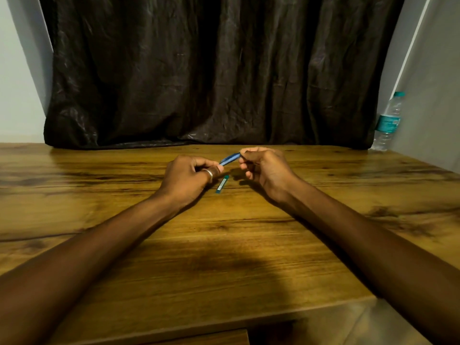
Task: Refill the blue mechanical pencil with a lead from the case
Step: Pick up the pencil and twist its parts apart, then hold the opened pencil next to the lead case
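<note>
The blue mechanical pencil (229,159) is held in the air above the table, slanting up to the right. My left hand (190,175), with a ring on one finger, grips its lower end. My right hand (263,165) pinches its upper end between thumb and fingertips. Only the middle of the pencil shows between the two hands. The slim teal lead case (221,184) lies flat on the wooden table (224,245) just below the pencil, between my hands, touching neither.
A dark crumpled curtain (211,70) hangs behind the table's far edge. A clear plastic water bottle (388,122) with a teal label stands at the far right corner by the wall. The table's front edge runs below my forearms.
</note>
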